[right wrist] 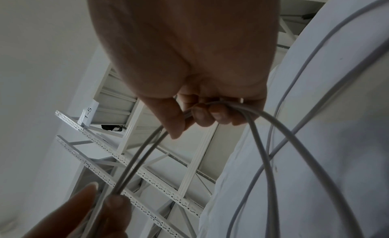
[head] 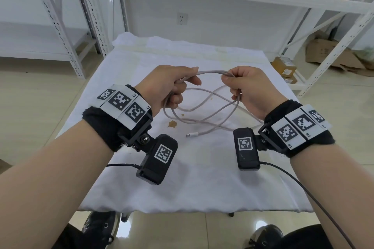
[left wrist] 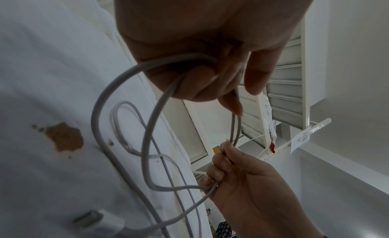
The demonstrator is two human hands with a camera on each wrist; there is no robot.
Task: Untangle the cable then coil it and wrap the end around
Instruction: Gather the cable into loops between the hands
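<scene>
A pale grey cable (head: 208,72) spans between both hands above the white cloth (head: 198,178). My left hand (head: 172,85) grips two strands in a fist, thumb pressed on top; the strands (left wrist: 147,125) loop down from it. My right hand (head: 244,87) holds the strands bunched under curled fingers (right wrist: 219,115). Loose crossing loops (head: 202,115) hang and lie on the cloth between my wrists. One white plug end (head: 192,134) rests on the cloth, also seen large as the plug (left wrist: 94,218). The other end is hidden.
A brown stain (head: 172,123) and crumbs mark the cloth under the loops. White metal shelving (head: 89,18) stands behind and to both sides. Cardboard boxes (head: 283,65) sit low at the right. Black camera leads (head: 303,190) trail from both wrists.
</scene>
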